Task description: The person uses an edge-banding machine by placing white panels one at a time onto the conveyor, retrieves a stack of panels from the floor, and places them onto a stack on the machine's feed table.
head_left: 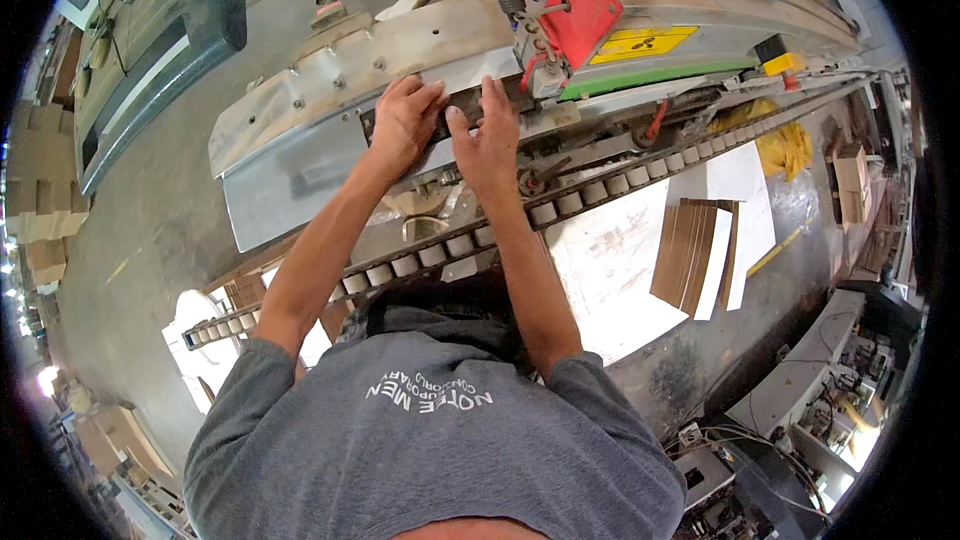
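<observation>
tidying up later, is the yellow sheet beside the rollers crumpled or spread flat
Crumpled: the yellow sheet shows bunched folds and wrinkles.

Cardboard panels (pixel 683 255) are resting in a stack on a white sheet (pixel 600 290); crumpled yellow plastic (pixel 783 145) is lying nearby on the grey floor (pixel 135 250); brown cartons (pixel 45 175) are sitting piled at the left edge

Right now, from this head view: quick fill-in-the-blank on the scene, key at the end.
1. The left hand, over the dark bar, is farther from the red plate than the ____ hand is.
2. The long strip below the yellow label is coloured ____.
3. Compared with the dark bar, the roller track lies ____ to the person's torso.
4. The stacked cardboard strips lie on sheeting coloured ____.

Missing words: right; green; closer; white.
</observation>
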{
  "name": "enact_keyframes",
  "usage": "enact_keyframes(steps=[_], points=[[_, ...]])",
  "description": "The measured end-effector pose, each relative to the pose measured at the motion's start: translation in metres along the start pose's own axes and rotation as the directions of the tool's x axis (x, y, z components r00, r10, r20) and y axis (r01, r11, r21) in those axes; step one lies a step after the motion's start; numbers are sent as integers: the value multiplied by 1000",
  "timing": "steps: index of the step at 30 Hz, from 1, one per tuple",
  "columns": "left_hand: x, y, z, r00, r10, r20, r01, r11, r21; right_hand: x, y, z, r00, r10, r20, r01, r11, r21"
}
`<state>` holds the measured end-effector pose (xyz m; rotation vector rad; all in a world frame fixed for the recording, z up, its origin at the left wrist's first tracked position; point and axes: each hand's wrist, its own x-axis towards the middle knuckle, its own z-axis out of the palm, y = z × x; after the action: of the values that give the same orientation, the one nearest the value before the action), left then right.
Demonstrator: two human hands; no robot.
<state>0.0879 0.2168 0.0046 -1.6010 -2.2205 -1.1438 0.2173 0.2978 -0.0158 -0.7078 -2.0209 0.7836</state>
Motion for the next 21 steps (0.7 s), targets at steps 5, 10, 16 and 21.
enact_keyframes(steps=[5, 10, 16, 21], points=[[27, 29, 35, 988, -87, 131, 97, 992, -79, -25, -15, -73, 985, 30, 169, -45, 995, 87], [43, 35, 32, 997, 70, 9, -71, 996, 63, -64, 2, -178, 986, 88, -141, -102, 990, -96], [-15, 62, 11, 982, 183, 49, -174, 974, -145, -105, 43, -313, 893, 168, -418, -436, 557, -707], [-42, 79, 1, 987, 148, 56, -126, 951, -281, -121, 71, -343, 889, 234, -393, -455, 350, -819]])
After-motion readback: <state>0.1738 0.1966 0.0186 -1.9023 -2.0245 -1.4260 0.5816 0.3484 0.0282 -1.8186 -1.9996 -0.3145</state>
